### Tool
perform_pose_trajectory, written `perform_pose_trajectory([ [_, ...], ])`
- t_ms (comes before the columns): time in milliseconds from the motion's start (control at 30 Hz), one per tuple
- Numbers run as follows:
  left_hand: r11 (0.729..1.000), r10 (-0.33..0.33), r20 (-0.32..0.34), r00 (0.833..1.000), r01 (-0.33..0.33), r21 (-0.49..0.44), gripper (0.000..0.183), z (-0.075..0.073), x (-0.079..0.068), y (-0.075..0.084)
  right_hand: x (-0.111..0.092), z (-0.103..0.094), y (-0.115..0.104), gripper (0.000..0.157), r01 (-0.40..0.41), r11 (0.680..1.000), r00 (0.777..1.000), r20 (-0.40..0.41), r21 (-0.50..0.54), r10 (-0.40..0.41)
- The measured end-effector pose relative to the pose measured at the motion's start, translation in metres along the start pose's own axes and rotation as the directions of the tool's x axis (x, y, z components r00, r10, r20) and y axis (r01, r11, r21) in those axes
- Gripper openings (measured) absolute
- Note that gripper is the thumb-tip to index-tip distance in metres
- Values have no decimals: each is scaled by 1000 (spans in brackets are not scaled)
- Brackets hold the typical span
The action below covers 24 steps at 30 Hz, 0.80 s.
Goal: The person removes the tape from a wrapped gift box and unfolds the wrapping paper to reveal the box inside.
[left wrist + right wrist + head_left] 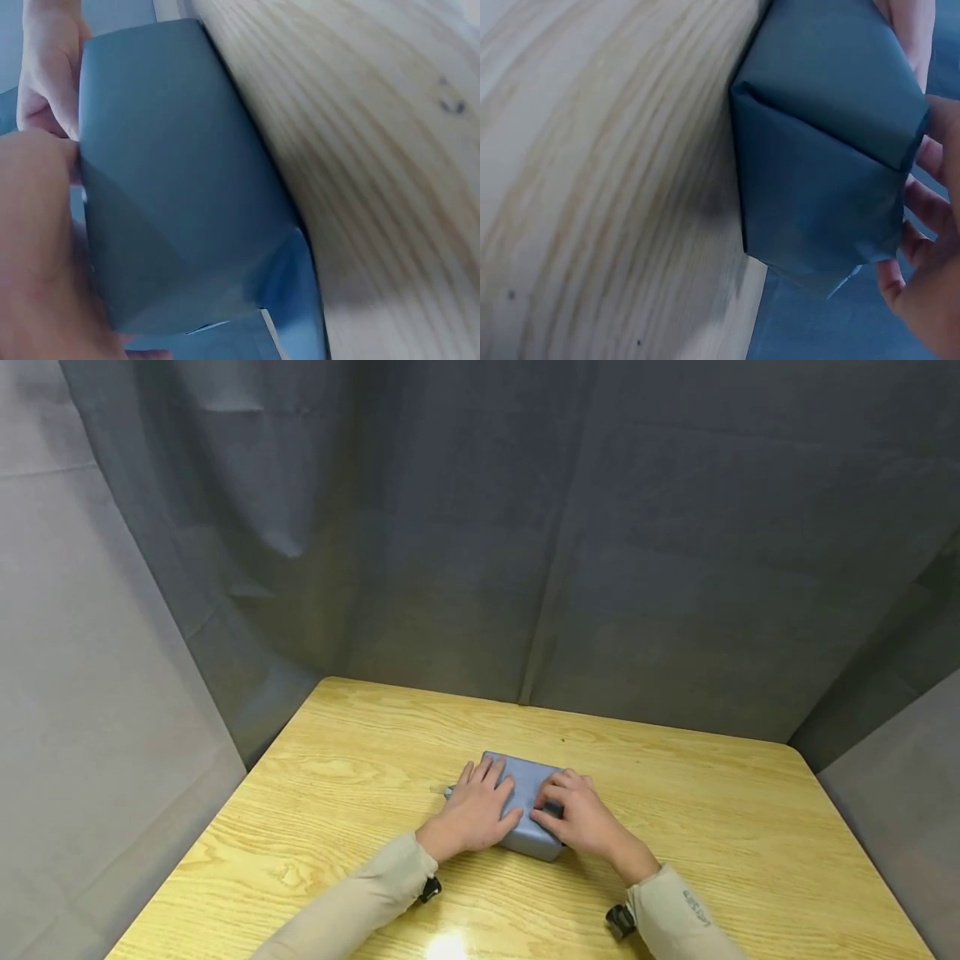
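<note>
Dark curtains [450, 510] are backing the tabletop [720, 827] where, midway between side edges, we're seemingly closing the wrapped box [528, 777], left hand [474, 810] splaying fingers, right hand [588, 817] curling fingers over the end, pressing probably needed next.

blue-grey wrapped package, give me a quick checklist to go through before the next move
1. Package resting on the wooden table: ok.
2. Left hand placed on the package: ok, it lies on top with fingers spread.
3. Right hand at the package's right end: ok, its fingers are at the top edge.
4. Right hand's hold firm: cannot tell; the pressure does not show.
5. Left-end paper flap folded flat: not ok, the left wrist view shows it sticking out.
6. Underside of the wrapping closed: cannot tell, it is hidden.
</note>
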<state>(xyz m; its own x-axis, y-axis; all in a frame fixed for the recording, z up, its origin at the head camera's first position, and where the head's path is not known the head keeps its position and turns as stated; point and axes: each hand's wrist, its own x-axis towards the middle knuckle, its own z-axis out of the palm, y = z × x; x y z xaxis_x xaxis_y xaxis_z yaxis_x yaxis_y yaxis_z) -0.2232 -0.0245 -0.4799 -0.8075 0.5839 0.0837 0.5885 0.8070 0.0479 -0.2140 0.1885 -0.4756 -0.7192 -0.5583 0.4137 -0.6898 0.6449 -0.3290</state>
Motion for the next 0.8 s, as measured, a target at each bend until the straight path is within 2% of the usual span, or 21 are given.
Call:
perform_pose_trajectory([
  [133,1000,-15,14,1000,15,-1,60,1,0,1,0,3,4,14,-27,1000,1000,-9,-10,27],
  [333,1000,-3,32,999,4,-19,62,0,-1,0,-1,1,8,19,-7,1000,1000,-7,26,7],
  [633,1000,-3,43,999,3,-10,63,2,0,-3,2,0,10,13,23,998,999,37,-65,-21],
  [733,1000,-6,41,999,6,-18,63,2,0,-3,2,-2,10,13,23,999,999,29,-49,-21],
  [800,1000,-6,36,999,7,-22,64,2,0,-4,1,-2,11,14,9,1000,1000,8,-3,-9],
])
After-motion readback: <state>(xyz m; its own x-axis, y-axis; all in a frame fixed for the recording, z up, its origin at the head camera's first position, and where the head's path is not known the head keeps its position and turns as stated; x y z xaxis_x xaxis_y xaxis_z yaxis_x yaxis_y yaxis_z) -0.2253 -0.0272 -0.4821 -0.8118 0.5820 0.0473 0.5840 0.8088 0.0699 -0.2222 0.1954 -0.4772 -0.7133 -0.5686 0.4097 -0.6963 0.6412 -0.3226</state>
